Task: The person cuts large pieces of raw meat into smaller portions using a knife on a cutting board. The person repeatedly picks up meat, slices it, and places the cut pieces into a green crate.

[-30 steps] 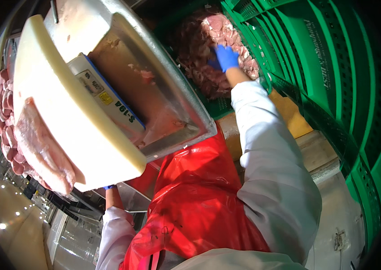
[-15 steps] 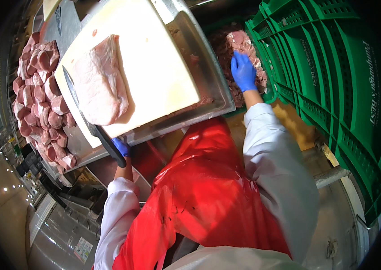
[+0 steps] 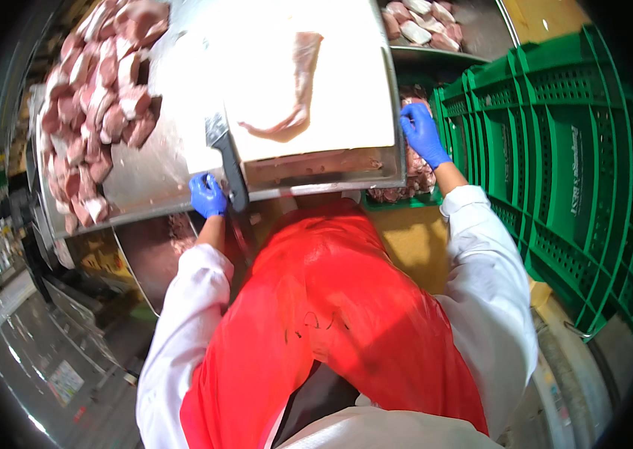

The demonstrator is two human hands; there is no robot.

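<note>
A large slab of meat (image 3: 303, 82) lies on the white cutting board (image 3: 346, 120). Glare washes out most of it, so mainly its right and near edges show pink. Beside its left, a black-handled knife (image 3: 234, 173) has its handle over the metal tray's near edge. My left hand (image 3: 209, 197), gloved in blue, is curled at that edge, just left of the handle and not around it. Over the meat pieces (image 3: 419, 182) in a green crate, my right hand (image 3: 424, 136), also blue-gloved, bends its fingers together beside the tray's right rim. Whatever its fingertips hold is hidden.
Many cut meat chunks (image 3: 96, 112) are heaped on the metal surface at left. Green crates (image 3: 555, 157) stand at right, close to my right arm. More chunks (image 3: 425, 22) sit in a metal tray at the back right. A metal bin (image 3: 153, 251) is below my left hand.
My view has turned, putting the board straighter ahead. My right hand has drawn from over the crate's meat toward the tray's right rim. My left hand, earlier partly hidden by the knife handle, now shows.
</note>
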